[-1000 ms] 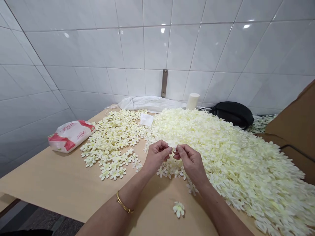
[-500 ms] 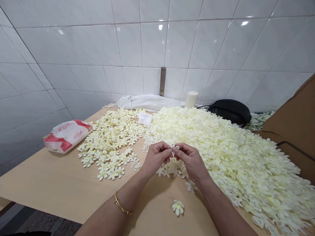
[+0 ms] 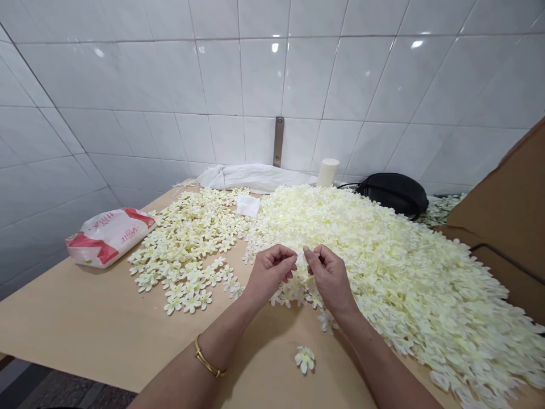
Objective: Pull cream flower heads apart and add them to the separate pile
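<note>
Above the front edge of a big heap of pale yellow-white artificial flowers (image 3: 383, 250), my two hands are held up with a small gap between their fingertips. My left hand (image 3: 272, 271) is closed, thumb and forefinger pinched together; whatever they hold cannot be made out against the white petals. My right hand (image 3: 331, 278) is curled too, its thumb against the bent forefinger, and its grip is likewise unclear. One single flower (image 3: 305, 359) lies on the table nearer to me, below the hands. Another flower (image 3: 327, 321) rests beside my right wrist.
To the left spreads a smaller pile of flowers (image 3: 191, 244) on the wooden table (image 3: 85, 324). A red-and-white tissue pack (image 3: 111, 237) lies at far left. Behind are a white paper piece (image 3: 248, 205), a white cylinder (image 3: 327, 172) and a black case (image 3: 392, 194). Cardboard (image 3: 502, 193) stands right.
My fingertips, which met around a small white flower, have parted, the right hand shifting slightly right. The flower between them no longer shows clearly. The view has shifted a little.
</note>
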A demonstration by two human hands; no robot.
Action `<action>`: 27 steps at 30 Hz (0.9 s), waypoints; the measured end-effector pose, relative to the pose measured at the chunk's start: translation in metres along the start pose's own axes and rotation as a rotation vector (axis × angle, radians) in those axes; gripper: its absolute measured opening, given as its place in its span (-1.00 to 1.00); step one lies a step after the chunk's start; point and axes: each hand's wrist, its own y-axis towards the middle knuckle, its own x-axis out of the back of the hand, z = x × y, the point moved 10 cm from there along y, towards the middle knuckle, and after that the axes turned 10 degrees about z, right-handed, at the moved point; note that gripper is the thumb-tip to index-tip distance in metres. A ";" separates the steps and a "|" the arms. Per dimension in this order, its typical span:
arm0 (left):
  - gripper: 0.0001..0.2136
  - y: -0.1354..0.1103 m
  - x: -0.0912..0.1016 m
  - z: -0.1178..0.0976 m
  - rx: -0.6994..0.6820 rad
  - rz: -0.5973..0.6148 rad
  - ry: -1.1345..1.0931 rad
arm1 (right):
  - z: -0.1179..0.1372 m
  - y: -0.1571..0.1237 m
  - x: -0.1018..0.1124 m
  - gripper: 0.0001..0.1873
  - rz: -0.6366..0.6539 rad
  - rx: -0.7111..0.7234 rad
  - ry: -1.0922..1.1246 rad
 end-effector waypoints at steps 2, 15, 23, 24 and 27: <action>-0.82 0.000 -0.001 0.000 -0.004 0.002 -0.030 | 0.003 -0.001 0.000 -0.60 -0.005 0.007 -0.028; -0.84 0.002 0.012 0.010 0.006 -0.103 -0.007 | 0.019 -0.002 0.029 -0.65 -0.192 0.084 -0.238; -0.68 0.001 0.025 0.010 0.001 -0.167 0.167 | 0.048 -0.014 0.031 -0.89 -0.349 0.345 -0.622; -0.71 0.001 0.026 0.010 -0.009 -0.170 0.202 | 0.049 -0.017 0.027 -0.88 -0.316 0.347 -0.627; -0.80 0.002 0.029 0.010 -0.065 -0.194 0.270 | 0.052 -0.032 0.008 -0.84 -0.111 0.336 -0.629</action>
